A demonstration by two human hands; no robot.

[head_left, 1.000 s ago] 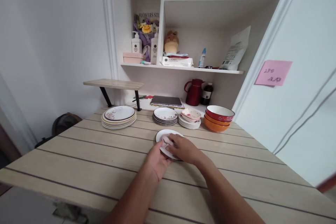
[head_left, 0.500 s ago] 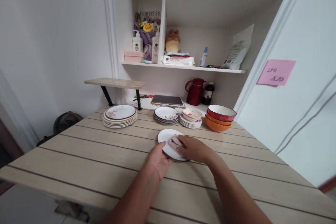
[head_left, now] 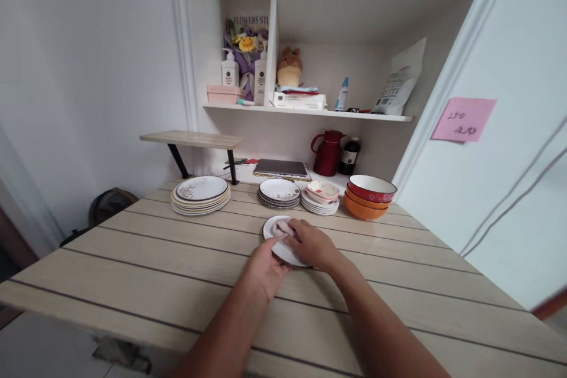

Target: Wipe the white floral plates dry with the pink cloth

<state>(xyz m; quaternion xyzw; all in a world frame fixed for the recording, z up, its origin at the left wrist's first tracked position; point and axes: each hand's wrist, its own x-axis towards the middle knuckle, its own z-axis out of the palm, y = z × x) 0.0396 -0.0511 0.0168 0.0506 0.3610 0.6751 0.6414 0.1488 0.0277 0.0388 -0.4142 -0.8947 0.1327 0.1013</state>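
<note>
A white dark-rimmed plate (head_left: 287,254) is tilted slightly over the table, its near edge gripped by my left hand (head_left: 266,266), thumb on top and fingers beneath. My right hand (head_left: 312,243) is closed on a pale, crumpled cloth (head_left: 282,228) and presses it against the upper left of the plate's face. Part of the plate is covered by the right hand. Just beyond it stand a stack of flower-patterned plates (head_left: 279,191) and a stack of small white plates (head_left: 319,207) topped by small pinkish bowls (head_left: 323,191).
At the left is a stack of larger plates (head_left: 201,196) near a raised wooden shelf (head_left: 192,139). Orange bowls (head_left: 365,208) with a red bowl (head_left: 372,189) on top stand at the right. A red jug (head_left: 328,155) and a dark bottle (head_left: 350,156) are behind.
My right hand has slid the cloth left and away from me across the plate, toward its far left rim. My left hand keeps its grip on the plate.
</note>
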